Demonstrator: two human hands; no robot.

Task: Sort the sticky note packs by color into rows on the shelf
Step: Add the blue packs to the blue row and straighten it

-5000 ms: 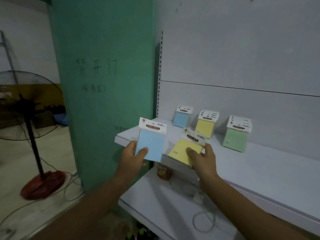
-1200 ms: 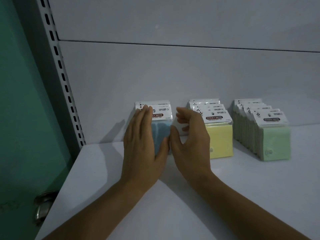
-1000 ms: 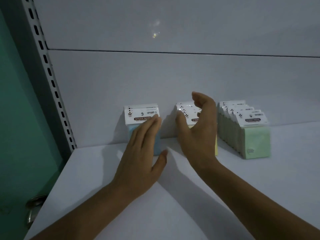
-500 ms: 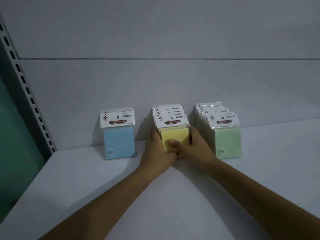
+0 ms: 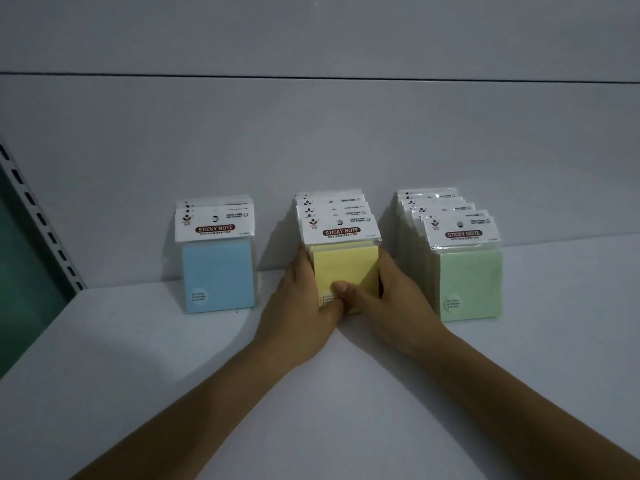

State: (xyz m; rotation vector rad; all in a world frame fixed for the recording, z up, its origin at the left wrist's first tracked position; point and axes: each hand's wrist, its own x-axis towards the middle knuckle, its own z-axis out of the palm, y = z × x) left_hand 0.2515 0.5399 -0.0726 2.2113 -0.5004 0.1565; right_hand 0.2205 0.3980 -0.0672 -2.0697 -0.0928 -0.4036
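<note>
Three rows of sticky note packs stand upright on the white shelf (image 5: 138, 375), leaning toward the back panel. The blue row (image 5: 218, 275) is on the left, the yellow row (image 5: 346, 268) in the middle, the green row (image 5: 469, 278) on the right. My left hand (image 5: 301, 306) presses the left side of the yellow row and my right hand (image 5: 398, 303) presses its right side. Both thumbs meet on the front yellow pack's lower face. The packs behind each front one show only their white header cards.
A grey back panel (image 5: 311, 140) closes the shelf behind the rows. A slotted metal upright (image 5: 38, 216) runs down the left edge, with a green wall (image 5: 20, 271) beyond it. Bare shelf surface lies in front of the rows.
My hands left the blue row and closed around the yellow row. The view has drawn nearer and shifted right since five seconds ago, when each hand carried a pack.
</note>
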